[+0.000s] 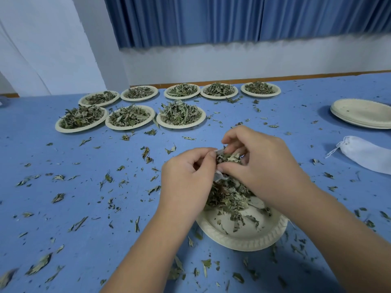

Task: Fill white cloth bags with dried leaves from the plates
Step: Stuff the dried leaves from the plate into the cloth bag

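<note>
While a clump of dried leaves (228, 158) is gripped in the curled fingers of the right hand (264, 166), just right of the frame's centre, the edge of a white cloth bag (220, 177) is pinched between the curled fingers and thumb of the left hand (186, 178). Only small slips of white cloth are seen between the two hands, so the bag's long axis cannot be told. Its opening appears to be turned upward, toward the leaves held at it. Both hands are held above a pale paper plate (243, 243) at lower centre-right, on which a heap of leaves is piled against the far side.

At the right edge of the frame a second white bag (364, 155) is laid flat on the blue table (63, 197). Its long axis runs from upper left to lower right, and its gathered mouth and drawstring are pointed to the left. Just above it, also at the right edge, a stack of bare plates (361, 112) is set.

Across the upper middle, five plates of leaves (182, 97) are ranged in a back row, with three fuller ones (130, 127) in a front row just below, toward the left. Leaf scraps (58, 197) are scattered over the table. A blue curtain (211, 17) is hung along the top.
</note>
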`<state>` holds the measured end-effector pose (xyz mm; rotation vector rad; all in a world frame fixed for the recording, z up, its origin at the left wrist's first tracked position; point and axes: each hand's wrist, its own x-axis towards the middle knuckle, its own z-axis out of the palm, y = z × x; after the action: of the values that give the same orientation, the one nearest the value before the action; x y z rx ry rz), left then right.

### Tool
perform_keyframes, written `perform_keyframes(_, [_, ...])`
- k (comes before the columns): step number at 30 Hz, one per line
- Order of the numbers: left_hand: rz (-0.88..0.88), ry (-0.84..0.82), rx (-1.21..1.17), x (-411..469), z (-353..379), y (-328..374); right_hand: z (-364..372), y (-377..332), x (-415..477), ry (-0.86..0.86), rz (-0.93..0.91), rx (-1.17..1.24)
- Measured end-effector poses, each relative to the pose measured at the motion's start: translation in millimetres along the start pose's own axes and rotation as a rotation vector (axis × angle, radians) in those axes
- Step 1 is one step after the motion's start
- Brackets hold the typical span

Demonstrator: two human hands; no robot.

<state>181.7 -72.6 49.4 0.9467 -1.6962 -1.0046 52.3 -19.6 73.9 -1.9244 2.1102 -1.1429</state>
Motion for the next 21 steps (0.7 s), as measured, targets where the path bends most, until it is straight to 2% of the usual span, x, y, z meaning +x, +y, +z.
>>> perform_keyframes(7, [-0.037, -0.015, -0.058, -0.8, 1.4, 2.3, -3.3, -5.9, -0.3, -0.012, -0.093, -0.104])
perform_keyframes(10, [-0.05, -0.027, -0.068, -1.6, 2.1, 2.7, -0.3, -9.1, 1.2, -0.036, -0.075, -0.154])
perform_keyframes(17, [-0.075, 0.004, -0.04, 1.9, -0.5, 0.0, -6.8, -7.7, -0.9, -0.078, 0.052, 0.098])
perform_keyframes(21, [-0.028, 0.015, -0.024, 0.4, 0.5, 1.6, -4.9, -6.6, 0.8, 0.024, 0.076, 0.152])
